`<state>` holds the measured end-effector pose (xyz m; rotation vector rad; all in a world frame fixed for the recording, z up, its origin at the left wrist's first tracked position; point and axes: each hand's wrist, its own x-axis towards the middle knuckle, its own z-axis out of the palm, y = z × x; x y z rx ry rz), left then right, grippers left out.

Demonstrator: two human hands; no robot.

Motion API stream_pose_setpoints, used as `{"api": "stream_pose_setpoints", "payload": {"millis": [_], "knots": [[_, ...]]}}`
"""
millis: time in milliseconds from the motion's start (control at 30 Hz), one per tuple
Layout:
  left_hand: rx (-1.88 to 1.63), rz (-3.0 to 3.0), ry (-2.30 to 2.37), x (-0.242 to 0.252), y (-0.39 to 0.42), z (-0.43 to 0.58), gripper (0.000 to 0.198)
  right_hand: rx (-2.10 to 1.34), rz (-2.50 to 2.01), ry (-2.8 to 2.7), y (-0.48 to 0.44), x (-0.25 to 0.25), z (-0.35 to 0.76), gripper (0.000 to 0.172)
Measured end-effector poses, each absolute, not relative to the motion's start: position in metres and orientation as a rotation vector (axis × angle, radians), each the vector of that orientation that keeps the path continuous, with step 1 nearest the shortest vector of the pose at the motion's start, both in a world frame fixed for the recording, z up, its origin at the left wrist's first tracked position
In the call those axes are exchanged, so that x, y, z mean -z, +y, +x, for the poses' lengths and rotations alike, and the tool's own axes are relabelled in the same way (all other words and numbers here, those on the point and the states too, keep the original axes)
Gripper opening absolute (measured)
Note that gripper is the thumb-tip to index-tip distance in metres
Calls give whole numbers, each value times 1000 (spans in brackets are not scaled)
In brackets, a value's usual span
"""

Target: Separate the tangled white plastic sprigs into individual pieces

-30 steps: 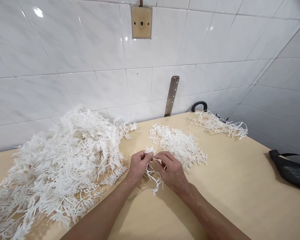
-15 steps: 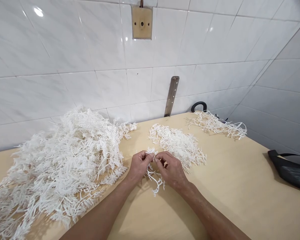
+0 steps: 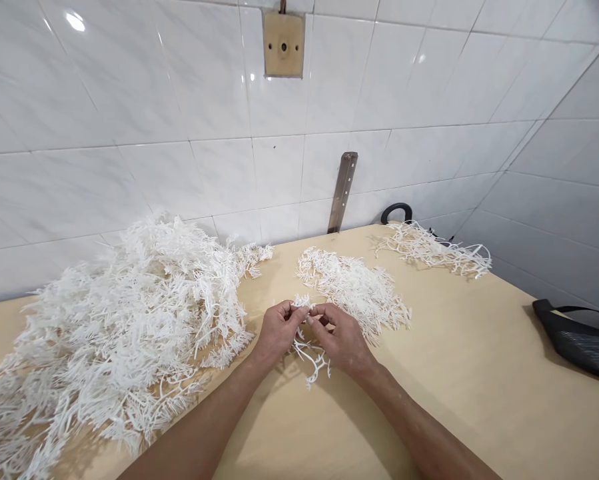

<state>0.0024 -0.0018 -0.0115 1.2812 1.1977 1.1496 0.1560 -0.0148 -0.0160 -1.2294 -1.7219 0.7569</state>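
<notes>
A white branched plastic sprig is held between my two hands above the table, its bare forked stem hanging below my fingers. My left hand pinches it between thumb and forefinger, with leafy tips showing above. Close beside it, my right hand has its thumb and finger pinched at the same sprig. To the left spreads a large heap of white feathery sprigs. Just beyond my right hand lies a smaller pile of short white leafy pieces.
A loose pile of bare white stems lies at the table's back right, near a black curved handle. A black bag rests at the right edge. A metal bracket stands against the tiled wall.
My hands stay almost in place. The sprig's hanging stem has shifted slightly up and to the right.
</notes>
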Motion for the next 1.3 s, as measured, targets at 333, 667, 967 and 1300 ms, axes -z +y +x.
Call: {"api": "stream_pose_setpoints", "payload": {"millis": [333,667,967,1300], "knots": [[-1213,1306,1219,13,-5,6,30,-879,-1326,-1584,-15,13,154,22],[-1195,1328,1239,15,-3,5,34,-1228,-1290,-1481,-15,12,155,30],[-1191,1398,1272,14,-3,5,31,-1075,-1284,-1602,-17,12,155,23],[-1200,1427,1280,18,-3,6,31,-793,-1278,-1693,-16,20,152,17]]}}
